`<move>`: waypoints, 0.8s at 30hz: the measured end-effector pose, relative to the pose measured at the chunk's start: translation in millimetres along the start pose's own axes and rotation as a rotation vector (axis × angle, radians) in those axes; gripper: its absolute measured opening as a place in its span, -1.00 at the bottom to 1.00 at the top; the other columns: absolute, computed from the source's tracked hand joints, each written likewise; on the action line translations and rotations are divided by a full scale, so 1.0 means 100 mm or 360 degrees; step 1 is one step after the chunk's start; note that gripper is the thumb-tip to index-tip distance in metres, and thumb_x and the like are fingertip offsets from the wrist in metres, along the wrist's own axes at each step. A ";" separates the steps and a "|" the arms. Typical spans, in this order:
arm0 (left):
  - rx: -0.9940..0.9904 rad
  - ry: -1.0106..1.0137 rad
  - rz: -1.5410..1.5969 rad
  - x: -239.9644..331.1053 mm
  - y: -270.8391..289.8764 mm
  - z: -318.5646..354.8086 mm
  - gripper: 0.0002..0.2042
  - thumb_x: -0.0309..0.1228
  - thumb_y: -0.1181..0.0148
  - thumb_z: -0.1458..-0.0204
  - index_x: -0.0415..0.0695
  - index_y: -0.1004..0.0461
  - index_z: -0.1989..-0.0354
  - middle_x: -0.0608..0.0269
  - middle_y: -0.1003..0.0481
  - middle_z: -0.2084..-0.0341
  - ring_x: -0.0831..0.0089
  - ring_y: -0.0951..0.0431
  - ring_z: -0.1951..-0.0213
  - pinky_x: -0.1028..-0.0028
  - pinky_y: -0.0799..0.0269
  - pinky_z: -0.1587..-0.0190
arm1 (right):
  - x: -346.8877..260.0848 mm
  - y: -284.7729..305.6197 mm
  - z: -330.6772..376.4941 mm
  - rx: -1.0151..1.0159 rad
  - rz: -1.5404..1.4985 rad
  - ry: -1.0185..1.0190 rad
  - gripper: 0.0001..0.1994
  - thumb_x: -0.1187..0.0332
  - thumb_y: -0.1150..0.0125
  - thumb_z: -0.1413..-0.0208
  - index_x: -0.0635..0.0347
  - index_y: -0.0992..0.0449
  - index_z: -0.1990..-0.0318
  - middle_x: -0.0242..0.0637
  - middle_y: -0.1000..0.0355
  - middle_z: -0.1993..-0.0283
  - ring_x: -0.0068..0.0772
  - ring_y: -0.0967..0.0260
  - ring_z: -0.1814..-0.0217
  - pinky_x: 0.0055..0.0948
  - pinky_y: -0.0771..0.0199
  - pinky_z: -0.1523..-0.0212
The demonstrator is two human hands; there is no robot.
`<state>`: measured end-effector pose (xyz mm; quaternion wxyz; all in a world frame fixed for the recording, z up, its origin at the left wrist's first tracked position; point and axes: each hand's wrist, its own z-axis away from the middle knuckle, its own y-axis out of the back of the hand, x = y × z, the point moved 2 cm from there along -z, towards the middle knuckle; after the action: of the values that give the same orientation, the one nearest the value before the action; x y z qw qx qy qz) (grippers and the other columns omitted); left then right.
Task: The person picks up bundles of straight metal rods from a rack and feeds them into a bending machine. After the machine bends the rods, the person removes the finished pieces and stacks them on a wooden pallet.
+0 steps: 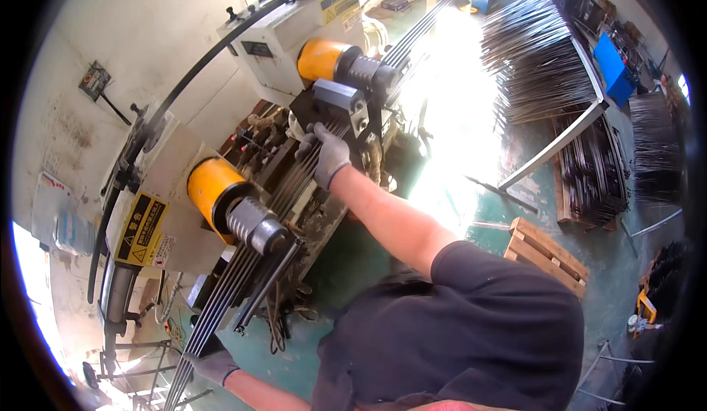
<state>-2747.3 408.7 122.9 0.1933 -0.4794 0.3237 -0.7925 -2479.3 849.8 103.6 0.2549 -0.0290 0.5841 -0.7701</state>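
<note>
A bundle of long, thin metal rods runs slantwise through a machine with two yellow-collared heads. My right hand, in a grey glove, is closed on the rods between the two heads, its thumb side upward. Lower left, my left hand, also gloved, grips the same bundle near its near end; part of its fingers is hidden behind the rods. The near ridged roller and the far ridged roller sit against the bundle. Beyond the far roller, rods stretch toward the back.
A metal rack at right carries a thick stack of dark rods. More rods lie on a pallet below, and a wooden pallet rests on the green floor. A black bar curves along the machine's wall side.
</note>
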 end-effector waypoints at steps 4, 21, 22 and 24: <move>0.0296 -0.0288 -0.0151 0.03 0.04 -0.18 -0.46 -0.10 0.10 -0.29 -0.39 -0.31 -0.18 -0.18 -0.46 -0.04 -0.04 -0.46 -0.08 0.12 -0.33 -0.25 | 0.02 0.02 -0.04 -0.0002 0.0002 -0.0015 -0.83 0.21 -0.03 -0.34 0.07 -0.44 0.21 -0.44 -0.33 0.49 -0.43 -0.32 0.53 -0.28 -0.47 0.43; -0.0246 -0.1116 -0.0968 1.34 -1.77 0.12 -0.50 -0.12 -0.01 -0.26 -0.33 -0.42 -0.14 0.07 -0.48 0.04 0.22 -0.52 0.05 0.32 -0.39 -0.11 | 0.05 -0.02 0.04 0.0058 0.0068 0.0022 -0.85 0.26 -0.13 -0.28 0.14 -0.44 0.22 -0.40 -0.33 0.50 -0.38 -0.32 0.53 -0.28 -0.45 0.48; -0.0217 -0.1124 -0.1016 1.30 -1.92 0.21 -0.51 -0.14 -0.02 -0.27 -0.31 -0.40 -0.17 0.08 -0.47 0.01 0.25 -0.51 0.02 0.33 -0.40 -0.10 | 0.05 -0.03 0.05 0.0072 0.0074 0.0024 -0.84 0.26 -0.14 -0.28 0.15 -0.44 0.22 -0.39 -0.33 0.50 -0.38 -0.32 0.53 -0.28 -0.45 0.48; -0.0168 -0.1140 -0.1114 1.05 -2.36 0.64 -0.52 -0.18 -0.04 -0.27 -0.27 -0.36 -0.23 0.11 -0.46 -0.06 0.29 -0.48 -0.04 0.35 -0.43 -0.09 | 0.06 -0.05 0.06 0.0098 0.0081 0.0034 -0.84 0.27 -0.15 -0.27 0.16 -0.43 0.23 -0.38 -0.33 0.51 -0.38 -0.31 0.55 -0.29 -0.45 0.49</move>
<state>-2738.8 492.3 375.2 -0.0096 -0.8102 0.0966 -0.5780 -2484.0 842.9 108.2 0.2689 0.0020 0.5632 -0.7813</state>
